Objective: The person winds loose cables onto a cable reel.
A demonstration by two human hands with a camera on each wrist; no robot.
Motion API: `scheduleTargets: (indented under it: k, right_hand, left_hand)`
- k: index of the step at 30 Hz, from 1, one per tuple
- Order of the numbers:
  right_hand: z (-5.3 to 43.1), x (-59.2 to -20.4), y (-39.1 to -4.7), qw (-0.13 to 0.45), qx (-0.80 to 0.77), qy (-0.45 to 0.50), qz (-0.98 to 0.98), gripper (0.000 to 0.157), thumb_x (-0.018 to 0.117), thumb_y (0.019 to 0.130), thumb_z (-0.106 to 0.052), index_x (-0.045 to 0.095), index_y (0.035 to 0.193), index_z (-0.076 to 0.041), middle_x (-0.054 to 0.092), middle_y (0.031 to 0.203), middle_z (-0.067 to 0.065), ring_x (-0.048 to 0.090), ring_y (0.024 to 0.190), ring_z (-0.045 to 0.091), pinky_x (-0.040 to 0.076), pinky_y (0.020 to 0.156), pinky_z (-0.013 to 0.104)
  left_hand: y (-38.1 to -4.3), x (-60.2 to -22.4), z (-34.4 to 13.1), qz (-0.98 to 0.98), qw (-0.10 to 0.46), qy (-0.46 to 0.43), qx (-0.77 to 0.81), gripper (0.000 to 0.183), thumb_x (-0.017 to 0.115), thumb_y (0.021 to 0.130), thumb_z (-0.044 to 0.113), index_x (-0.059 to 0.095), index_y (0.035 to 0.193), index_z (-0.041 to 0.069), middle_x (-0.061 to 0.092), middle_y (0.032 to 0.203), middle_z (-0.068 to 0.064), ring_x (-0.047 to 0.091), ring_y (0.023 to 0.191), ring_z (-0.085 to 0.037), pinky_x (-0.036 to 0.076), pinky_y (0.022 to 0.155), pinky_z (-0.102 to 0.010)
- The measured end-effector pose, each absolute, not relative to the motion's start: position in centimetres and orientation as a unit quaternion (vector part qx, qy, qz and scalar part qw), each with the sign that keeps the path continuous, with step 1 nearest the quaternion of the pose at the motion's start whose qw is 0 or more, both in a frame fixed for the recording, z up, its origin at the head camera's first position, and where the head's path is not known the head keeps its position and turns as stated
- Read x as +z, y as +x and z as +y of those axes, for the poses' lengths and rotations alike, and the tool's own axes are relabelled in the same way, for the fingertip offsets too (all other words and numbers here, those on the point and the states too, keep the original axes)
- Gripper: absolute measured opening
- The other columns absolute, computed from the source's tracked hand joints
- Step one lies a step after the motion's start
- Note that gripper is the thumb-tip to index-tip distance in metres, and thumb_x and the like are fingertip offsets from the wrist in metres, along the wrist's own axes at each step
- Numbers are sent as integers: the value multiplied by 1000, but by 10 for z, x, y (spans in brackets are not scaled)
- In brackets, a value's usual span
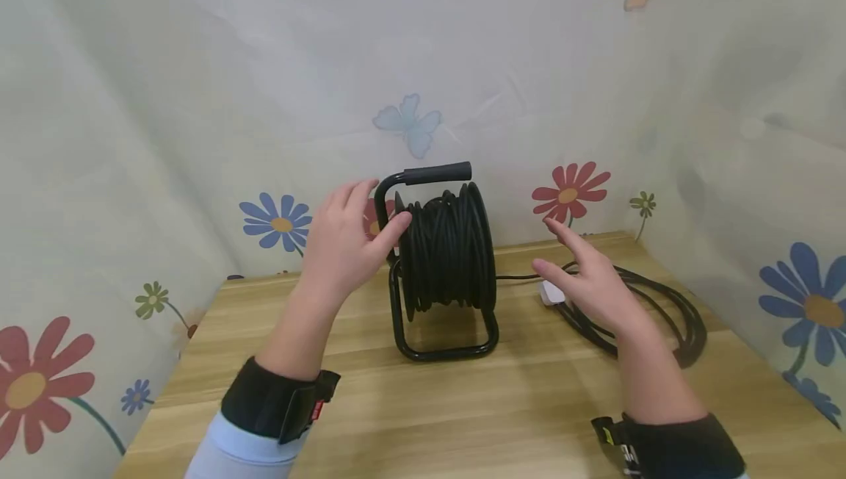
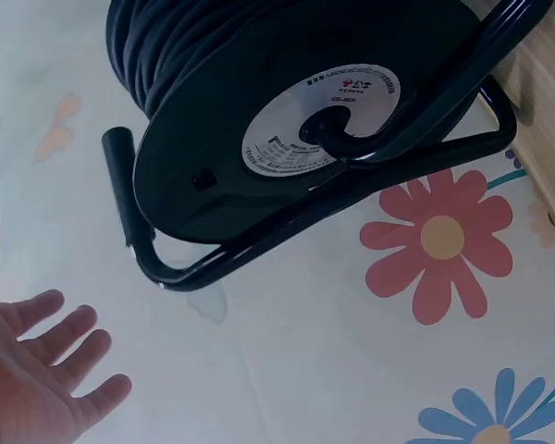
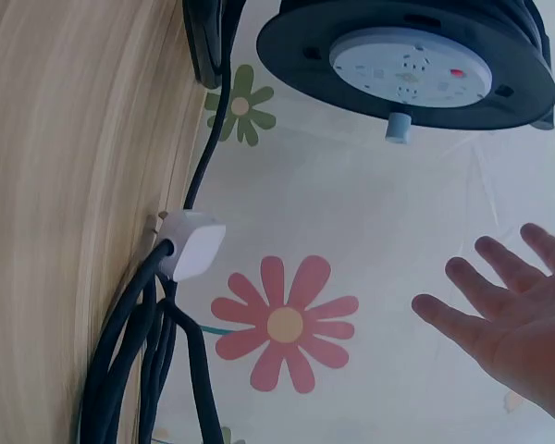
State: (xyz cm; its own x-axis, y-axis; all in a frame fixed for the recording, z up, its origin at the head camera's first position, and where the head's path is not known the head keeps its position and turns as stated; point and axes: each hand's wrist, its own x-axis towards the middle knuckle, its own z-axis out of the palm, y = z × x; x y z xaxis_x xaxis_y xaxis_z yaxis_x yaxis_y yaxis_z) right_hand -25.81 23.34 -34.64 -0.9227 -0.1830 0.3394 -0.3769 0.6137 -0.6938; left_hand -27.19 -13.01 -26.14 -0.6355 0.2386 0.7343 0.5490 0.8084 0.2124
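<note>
A black cable reel [image 1: 446, 251] stands upright on its tubular frame, thick with wound cable. Its padded handle [image 1: 438, 173] is at the top. My left hand [image 1: 346, 240] hovers at the reel's left side, fingers spread; the left wrist view shows it apart from the frame. To the right, my right hand [image 1: 588, 277] is held in the air with fingers extended, holding nothing. Below it a white plug [image 1: 551, 293] lies by a loose coil of black cable [image 1: 690, 325]. In the right wrist view, the reel's far side carries a white socket panel [image 3: 411, 68] with a knob [image 3: 399, 128].
The wooden table [image 1: 449, 413] extends to a pale cloth backdrop [image 1: 297, 60] printed with flowers and butterflies, which hangs behind and along both sides. A single cable [image 1: 517, 277] runs from the reel toward the loose coil.
</note>
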Motion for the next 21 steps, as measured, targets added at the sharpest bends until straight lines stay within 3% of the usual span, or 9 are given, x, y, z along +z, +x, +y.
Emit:
scheduleTargets:
  k: [5, 11, 16, 21]
  right_hand:
    - [231, -344, -261, 104, 472, 160, -861, 74, 59, 102, -45, 22, 163, -24, 26, 166, 7, 25, 150, 37, 26, 110, 68]
    - [225, -352, -263, 75, 534, 144, -830, 69, 51, 105, -47, 24, 163, -21, 30, 163, 13, 28, 148, 40, 27, 111, 65]
    - [219, -355, -270, 43, 586, 124, -799, 73, 47, 104, -54, 22, 163, -17, 27, 164, 16, 26, 149, 39, 30, 107, 69]
    - [207, -355, -274, 20, 625, 129, -770, 73, 45, 106, -51, 22, 163, -12, 28, 162, 22, 26, 149, 41, 29, 106, 71]
  left_hand:
    - [-283, -246, -110, -894, 338, -235, -177, 72, 56, 96, 61, 54, 143, 5, 56, 139, -14, 50, 131, -34, 38, 108, -49]
    - [-292, -240, -86, -923, 283, -228, -125, 78, 49, 97, 67, 48, 150, 9, 50, 147, -11, 44, 137, -32, 33, 112, -49]
    - [-303, -234, -64, -935, 254, -231, -87, 78, 48, 97, 67, 46, 151, 10, 48, 149, -11, 37, 141, -31, 28, 115, -50]
    - [-315, -236, -47, -948, 227, -216, -61, 81, 48, 97, 67, 40, 154, 11, 45, 153, -10, 35, 143, -31, 24, 117, -49]
